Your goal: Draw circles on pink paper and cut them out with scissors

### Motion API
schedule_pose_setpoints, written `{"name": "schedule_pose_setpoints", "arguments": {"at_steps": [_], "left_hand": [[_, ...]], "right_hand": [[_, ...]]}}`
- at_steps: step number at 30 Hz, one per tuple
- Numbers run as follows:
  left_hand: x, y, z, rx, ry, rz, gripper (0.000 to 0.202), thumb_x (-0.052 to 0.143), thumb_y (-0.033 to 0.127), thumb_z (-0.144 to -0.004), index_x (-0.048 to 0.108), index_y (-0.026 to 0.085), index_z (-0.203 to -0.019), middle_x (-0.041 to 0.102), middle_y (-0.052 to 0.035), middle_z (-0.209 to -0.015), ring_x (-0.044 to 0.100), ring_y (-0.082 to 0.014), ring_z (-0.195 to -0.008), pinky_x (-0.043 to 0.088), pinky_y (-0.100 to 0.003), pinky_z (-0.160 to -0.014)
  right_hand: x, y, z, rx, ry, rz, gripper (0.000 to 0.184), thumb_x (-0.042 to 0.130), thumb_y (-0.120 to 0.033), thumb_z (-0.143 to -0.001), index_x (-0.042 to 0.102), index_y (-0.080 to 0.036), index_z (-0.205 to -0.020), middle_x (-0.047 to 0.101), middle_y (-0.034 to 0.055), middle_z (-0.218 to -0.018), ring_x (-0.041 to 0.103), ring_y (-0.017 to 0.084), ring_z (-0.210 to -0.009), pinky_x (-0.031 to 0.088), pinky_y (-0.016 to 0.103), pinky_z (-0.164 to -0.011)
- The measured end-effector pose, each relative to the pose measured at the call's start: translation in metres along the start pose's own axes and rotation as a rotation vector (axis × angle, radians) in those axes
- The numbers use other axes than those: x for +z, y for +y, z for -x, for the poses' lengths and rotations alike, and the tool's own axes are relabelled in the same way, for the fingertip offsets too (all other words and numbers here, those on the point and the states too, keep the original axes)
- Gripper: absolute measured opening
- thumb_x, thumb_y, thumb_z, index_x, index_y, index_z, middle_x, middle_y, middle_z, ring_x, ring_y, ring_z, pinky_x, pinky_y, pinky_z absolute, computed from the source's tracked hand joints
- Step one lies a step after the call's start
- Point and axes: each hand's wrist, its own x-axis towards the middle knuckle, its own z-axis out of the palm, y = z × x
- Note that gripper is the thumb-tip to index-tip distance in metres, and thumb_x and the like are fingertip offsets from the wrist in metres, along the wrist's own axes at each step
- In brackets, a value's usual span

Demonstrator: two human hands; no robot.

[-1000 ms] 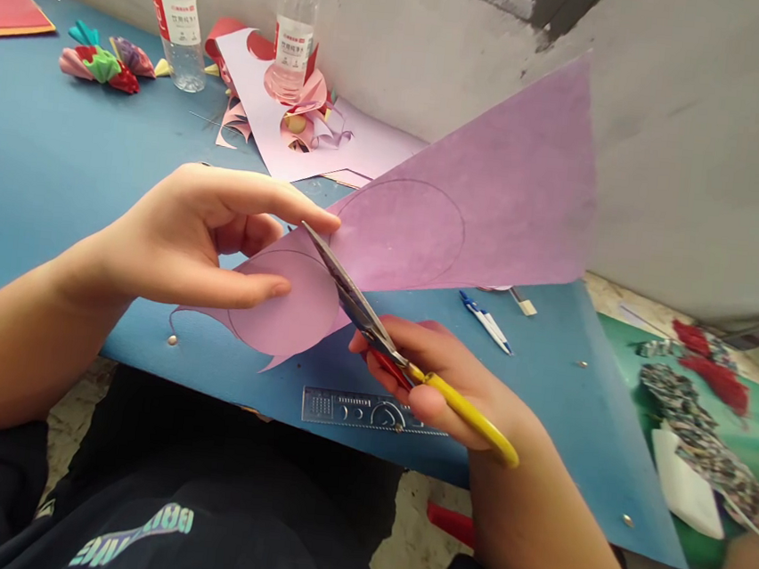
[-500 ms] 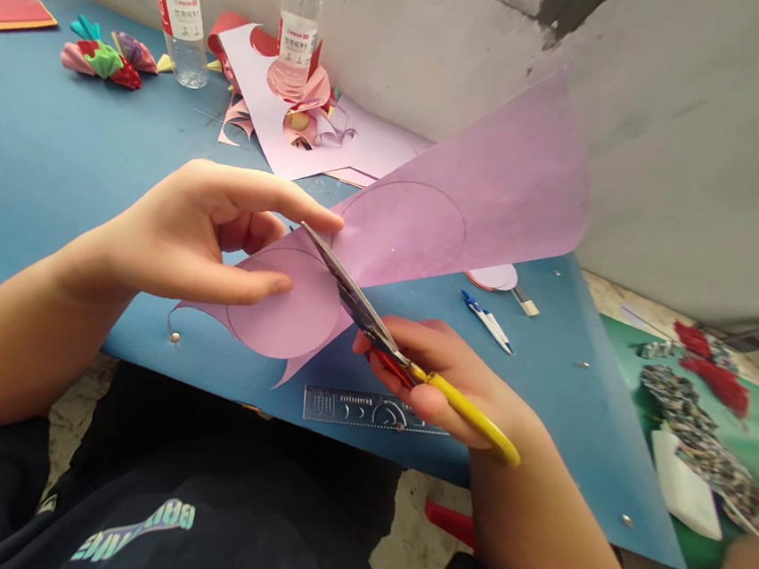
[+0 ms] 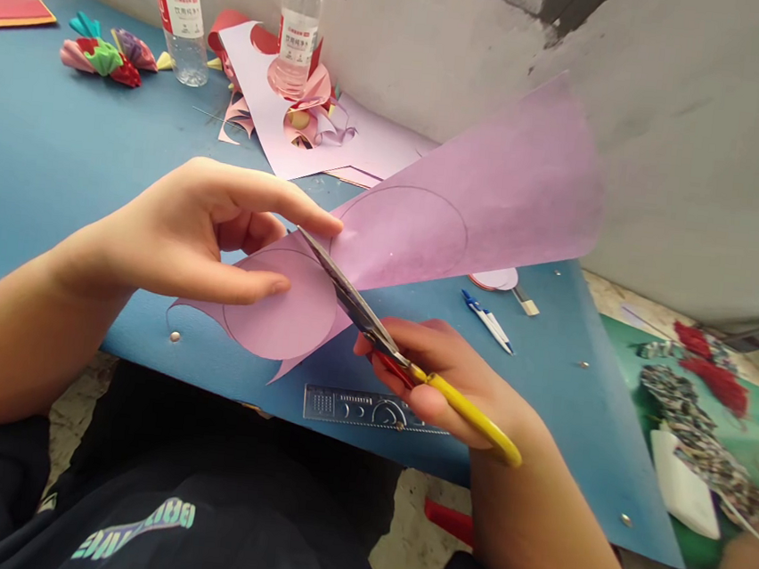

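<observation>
My left hand (image 3: 224, 229) grips a sheet of purple paper (image 3: 510, 181), its thumb on the near face and the other fingers behind or along the upper edge. Two circles are drawn on the paper, one near my thumb and one farther right. Scissors (image 3: 351, 304) with yellow and red handles are in my right hand (image 3: 438, 375), fingers closed round the handles. Their blades lie across the paper between the two circles, tips close to my left index finger. A cut strip of the paper hangs down below the left circle.
On the blue table (image 3: 45, 199) lie a clear stencil ruler (image 3: 374, 409), a pen (image 3: 487, 322) and folded coloured paper pieces (image 3: 110, 53). Two water bottles (image 3: 183, 24) stand by the wall among paper scraps (image 3: 262, 112). A braided cord (image 3: 683, 408) lies at right on a green surface.
The purple paper's right end has swung slightly down and to the right, and its left part has shifted a little left. The hands and scissors stay almost in place.
</observation>
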Motion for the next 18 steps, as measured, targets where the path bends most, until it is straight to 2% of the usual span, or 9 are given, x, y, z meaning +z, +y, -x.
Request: {"name": "schedule_pose_setpoints", "arguments": {"at_steps": [4, 9, 15, 18], "left_hand": [[-0.0031, 0.0022, -0.001, -0.004, -0.071, -0.011, 0.053, 0.12, 0.038, -0.092, 0.103, 0.034, -0.142, 0.099, -0.0142, -0.12, 0.094, -0.0284, -0.092, 0.074, -0.032, -0.063], [-0.0046, -0.0002, -0.003, 0.032, -0.107, -0.026, 0.062, 0.116, 0.023, -0.088, 0.102, 0.035, -0.147, 0.099, -0.0133, -0.12, 0.093, -0.0275, -0.091, 0.07, -0.028, -0.058], [-0.0027, -0.0004, -0.0013, 0.033, -0.083, 0.02, 0.058, 0.117, 0.027, -0.09, 0.103, 0.033, -0.145, 0.099, -0.0153, -0.118, 0.093, -0.0279, -0.089, 0.07, -0.028, -0.058], [-0.0041, -0.0014, -0.0027, 0.094, -0.109, -0.03, 0.062, 0.113, 0.02, -0.089, 0.102, 0.033, -0.148, 0.099, -0.0148, -0.122, 0.094, -0.028, -0.096, 0.073, -0.027, -0.064]], "right_hand": [[-0.0002, -0.0002, 0.0005, 0.005, -0.005, 0.008, 0.082, 0.08, -0.102, -0.111, 0.08, -0.02, -0.122, 0.057, -0.007, -0.072, 0.044, 0.013, -0.055, 0.034, 0.03, -0.052], [-0.0019, -0.0017, 0.0005, 0.0, -0.023, 0.048, 0.083, 0.076, -0.103, -0.113, 0.08, -0.02, -0.123, 0.057, -0.0069, -0.072, 0.044, 0.013, -0.056, 0.035, 0.03, -0.054], [-0.0037, -0.0036, 0.0002, 0.0, -0.036, 0.069, 0.081, 0.074, -0.102, -0.115, 0.08, -0.021, -0.123, 0.056, -0.0074, -0.071, 0.043, 0.013, -0.054, 0.034, 0.031, -0.052], [-0.0037, -0.0028, 0.001, 0.015, -0.042, 0.066, 0.083, 0.073, -0.103, -0.115, 0.08, -0.021, -0.125, 0.057, -0.0072, -0.072, 0.044, 0.013, -0.054, 0.036, 0.03, -0.052]]}}
